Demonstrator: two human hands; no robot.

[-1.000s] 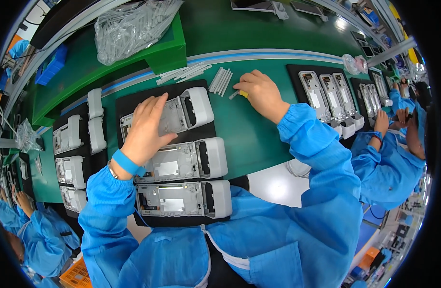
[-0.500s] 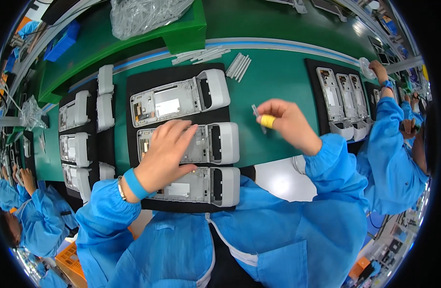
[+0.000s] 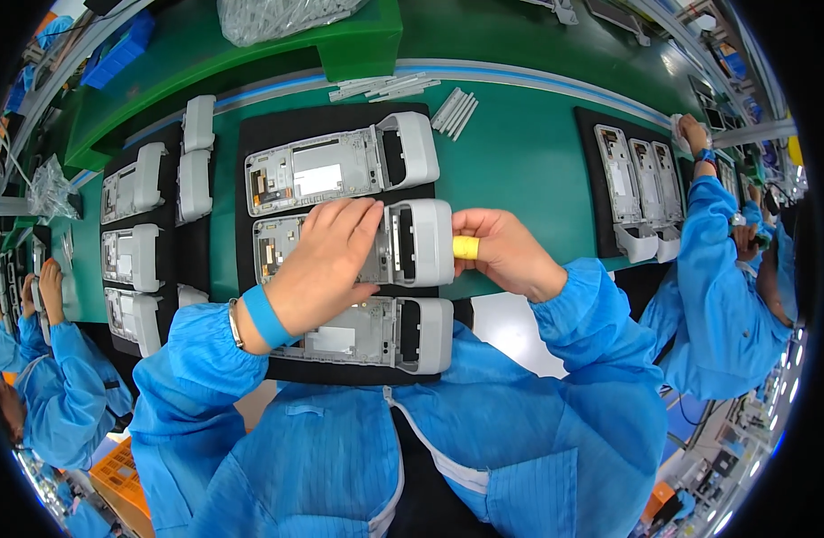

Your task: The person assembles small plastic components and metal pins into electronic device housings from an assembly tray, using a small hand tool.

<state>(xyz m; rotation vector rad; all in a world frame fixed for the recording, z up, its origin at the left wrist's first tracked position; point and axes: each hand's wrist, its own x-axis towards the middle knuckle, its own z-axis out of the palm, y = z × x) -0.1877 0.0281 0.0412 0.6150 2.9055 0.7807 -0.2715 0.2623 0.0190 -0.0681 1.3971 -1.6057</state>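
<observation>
Three light-grey device housings with open insides lie on a black mat in front of me. Flat across the middle housing [image 3: 437,242] rests my left hand [image 3: 326,260], fingers stretched out and covering much of its inside. My right hand [image 3: 506,251], with yellow tape round one digit, is closed at that housing's right end. Whatever its fingertips hold is hidden. The upper housing [image 3: 412,151] lies just beyond my left hand, and the lower housing [image 3: 421,336] is nearest my body. Several thin pale strips [image 3: 455,114] lie loose beyond the mat.
More grey housings [image 3: 134,255] stand on mats at the left. Another row of housings [image 3: 620,179] lies at the right. A green shelf [image 3: 358,45] bears a clear bag of strips [image 3: 282,18]. Co-workers in blue sit on both sides, one sleeve [image 3: 712,233] close at right.
My right hand has moved left to the middle housing's end; the thin strip it pinched no longer shows there. My left hand has shifted slightly right on the housing.
</observation>
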